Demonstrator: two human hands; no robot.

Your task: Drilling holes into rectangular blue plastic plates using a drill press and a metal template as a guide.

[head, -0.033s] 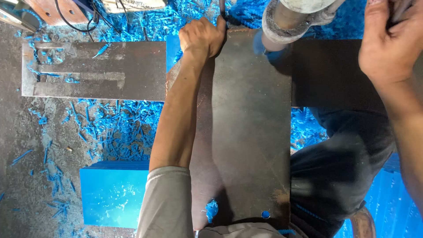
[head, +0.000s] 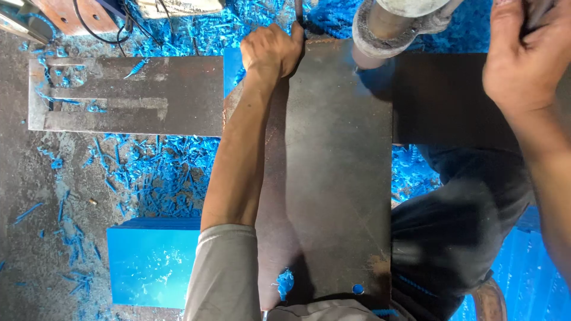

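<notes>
Gripping the far edge of a dark steel plate (head: 333, 178), the left hand (head: 270, 50) has its fingers curled tight over the plate's top left corner, just beside a thin dark rod (head: 299, 12). The plate lies lengthwise in front of the person, with a round grey cylinder (head: 398, 24) above its far right corner and a small hole (head: 357, 289) near its near edge. The right hand (head: 526, 53) is raised at the upper right, fingers bent around something dark I cannot make out, while blue shavings (head: 154, 172) litter the floor around a slotted metal piece (head: 128, 95) and a blue slab (head: 151, 261).
</notes>
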